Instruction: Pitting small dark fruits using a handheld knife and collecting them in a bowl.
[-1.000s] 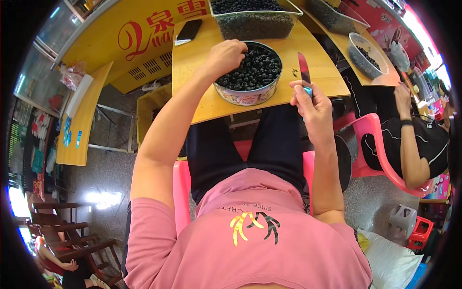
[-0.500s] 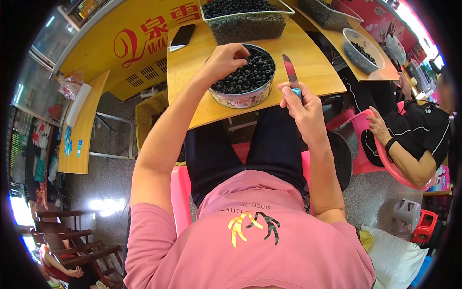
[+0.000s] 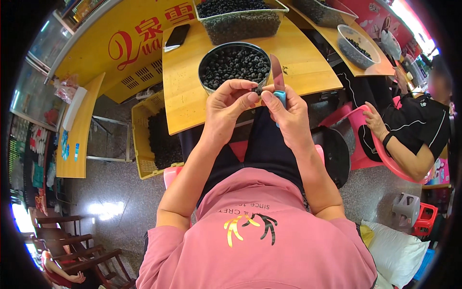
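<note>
Yellow tabletop (image 3: 301,60), dark piece (image 3: 258,90) between left grip (image 3: 222,110) and right grip (image 3: 293,114)

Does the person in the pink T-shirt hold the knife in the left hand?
No, the right hand is the one that grips the blue-handled knife, beside the left hand.

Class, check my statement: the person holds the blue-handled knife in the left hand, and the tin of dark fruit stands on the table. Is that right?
Not quite: the hand is wrong. The head view shows the knife in the right hand. The tin of dark fruit does stand on the table.
</note>
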Demonstrator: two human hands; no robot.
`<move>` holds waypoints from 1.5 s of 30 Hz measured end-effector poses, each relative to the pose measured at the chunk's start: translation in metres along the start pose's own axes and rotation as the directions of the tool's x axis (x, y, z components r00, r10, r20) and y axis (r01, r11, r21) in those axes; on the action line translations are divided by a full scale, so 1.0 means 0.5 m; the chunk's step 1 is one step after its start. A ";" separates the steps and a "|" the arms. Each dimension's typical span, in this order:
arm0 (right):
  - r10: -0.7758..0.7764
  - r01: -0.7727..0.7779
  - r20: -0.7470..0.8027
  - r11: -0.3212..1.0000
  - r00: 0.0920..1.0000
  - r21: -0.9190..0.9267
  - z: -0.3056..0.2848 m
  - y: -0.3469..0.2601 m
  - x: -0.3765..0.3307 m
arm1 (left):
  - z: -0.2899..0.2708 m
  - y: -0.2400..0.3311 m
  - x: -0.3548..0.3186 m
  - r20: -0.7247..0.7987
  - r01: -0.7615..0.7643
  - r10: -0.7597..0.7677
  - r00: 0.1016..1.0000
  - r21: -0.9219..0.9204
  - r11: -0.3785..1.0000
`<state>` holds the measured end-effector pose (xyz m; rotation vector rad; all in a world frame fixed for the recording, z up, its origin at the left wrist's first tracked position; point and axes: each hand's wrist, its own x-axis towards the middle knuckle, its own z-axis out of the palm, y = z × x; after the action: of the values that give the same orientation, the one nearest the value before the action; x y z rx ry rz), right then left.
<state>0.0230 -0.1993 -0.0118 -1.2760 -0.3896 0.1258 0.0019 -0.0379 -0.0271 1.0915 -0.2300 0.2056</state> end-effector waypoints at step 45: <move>-0.450 0.570 0.396 0.367 0.800 -0.735 -0.012 0.003 -0.011 | 0.010 -0.002 -0.073 -0.124 0.008 0.016 0.992 0.194 0.981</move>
<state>0.0200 -0.2060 -0.0160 -2.0371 -1.0476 -0.6184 -0.0334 -0.0445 -0.0361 1.2670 -0.1007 0.3044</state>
